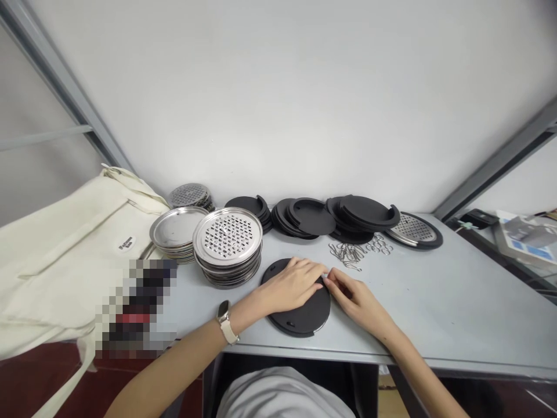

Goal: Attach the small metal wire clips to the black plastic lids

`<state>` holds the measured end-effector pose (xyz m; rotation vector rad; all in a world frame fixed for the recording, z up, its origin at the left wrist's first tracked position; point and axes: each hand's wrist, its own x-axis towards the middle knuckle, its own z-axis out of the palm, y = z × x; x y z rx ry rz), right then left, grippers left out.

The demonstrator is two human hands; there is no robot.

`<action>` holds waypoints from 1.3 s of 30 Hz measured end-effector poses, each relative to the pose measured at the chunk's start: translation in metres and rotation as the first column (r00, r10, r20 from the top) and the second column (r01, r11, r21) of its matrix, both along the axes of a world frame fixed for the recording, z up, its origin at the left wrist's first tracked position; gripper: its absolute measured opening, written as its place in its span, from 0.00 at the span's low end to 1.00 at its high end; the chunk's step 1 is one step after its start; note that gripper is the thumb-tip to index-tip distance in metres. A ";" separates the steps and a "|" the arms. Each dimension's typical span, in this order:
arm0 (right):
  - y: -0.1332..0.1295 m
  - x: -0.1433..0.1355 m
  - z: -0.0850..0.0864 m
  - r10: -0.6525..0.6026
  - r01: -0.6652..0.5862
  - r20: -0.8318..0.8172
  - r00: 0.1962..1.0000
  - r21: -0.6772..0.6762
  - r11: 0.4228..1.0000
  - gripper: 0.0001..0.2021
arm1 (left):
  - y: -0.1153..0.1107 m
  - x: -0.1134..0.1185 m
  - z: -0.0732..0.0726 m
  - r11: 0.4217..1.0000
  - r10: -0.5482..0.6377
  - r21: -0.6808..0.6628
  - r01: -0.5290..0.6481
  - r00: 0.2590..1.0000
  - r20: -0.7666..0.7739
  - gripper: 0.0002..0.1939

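A black round plastic base [300, 322] lies flat on the table near its front edge. Across its upper half lies my left hand [296, 284], wearing a watch; its fingers bend together toward the base's right rim and hold it. My right hand [357, 299] meets that rim from the right, with thumb and forefinger pinched near my left fingertips. Whatever sits between those right fingers is too small or hidden to make out. Thin metal hooks [347, 253] lie in a loose pile beyond my hands, beside small metal rings [380, 244].
Perforated metal grater discs [227, 237] and plain metal discs [179, 227] are stacked at left. Several black bases [313, 216] stand in piles along the wall. A grater disc in a black base [415, 230] lies at back right. A cream bag [78, 249] covers the left side.
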<state>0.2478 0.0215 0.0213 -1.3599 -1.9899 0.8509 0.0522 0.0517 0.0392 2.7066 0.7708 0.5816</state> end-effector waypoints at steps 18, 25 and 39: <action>0.001 0.001 0.000 0.022 -0.024 0.077 0.997 0.028 0.999 0.14 | 0.002 0.000 -0.005 1.000 0.009 0.014 -0.009 1.000 -0.001 0.13; 0.001 0.000 0.000 0.032 -0.036 0.072 0.997 0.045 0.998 0.13 | 0.001 0.000 -0.002 0.999 0.025 0.030 -0.024 0.999 -0.021 0.12; 0.002 -0.001 -0.001 0.012 -0.015 0.080 0.997 0.037 0.999 0.14 | 0.003 0.003 -0.003 1.000 0.017 0.003 -0.017 1.000 0.007 0.09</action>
